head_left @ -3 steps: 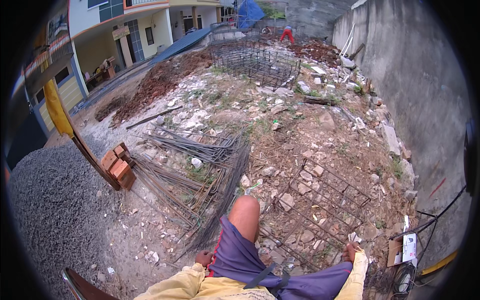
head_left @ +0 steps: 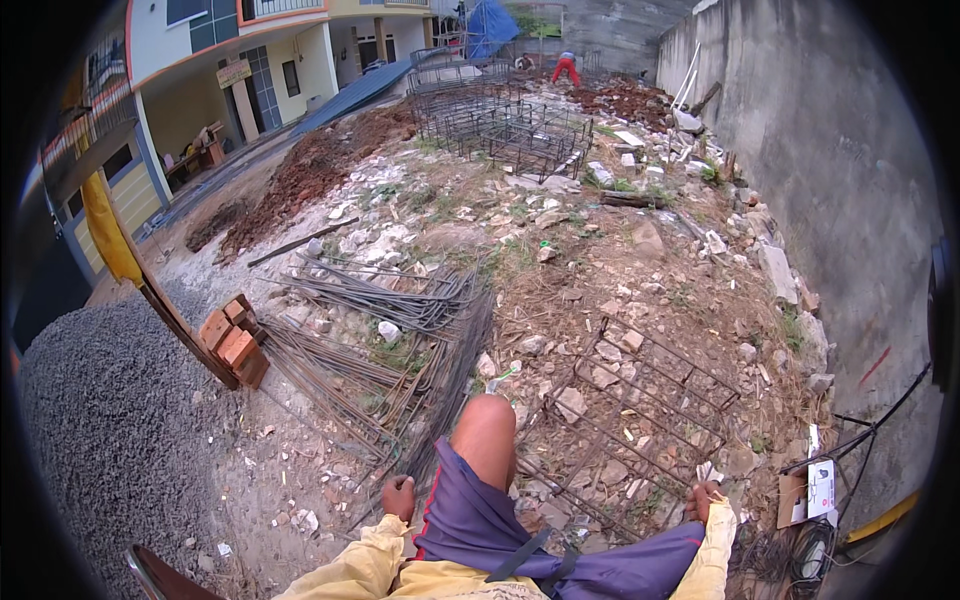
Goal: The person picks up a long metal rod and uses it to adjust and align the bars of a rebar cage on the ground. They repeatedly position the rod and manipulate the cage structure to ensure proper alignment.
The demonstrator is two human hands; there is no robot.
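My left hand [head_left: 398,497], fingers curled in, is just left of my bent knee, close to the near end of a bundle of thin dark wires [head_left: 450,375]. Whatever it may hold is too small to see. At the near right end of a rusty rebar frame [head_left: 640,400] on the ground is my right hand [head_left: 704,501], its fingers bent together. A scrap of white material [head_left: 709,472] lies just past its fingertips. I cannot tell whether that hand grips the frame or something small.
Bent steel rods [head_left: 380,290] lie ahead on the left, beside stacked red bricks [head_left: 234,342] and a grey gravel pile [head_left: 110,420]. An open carton [head_left: 820,490] stands at the right near the concrete wall [head_left: 800,130]. Rebar cages [head_left: 500,125] and a person in red trousers [head_left: 566,69] are farther off.
My left hand has come forward and slightly left from beside my thigh, showing more of its curled fingers. My right hand stays nearly in place.
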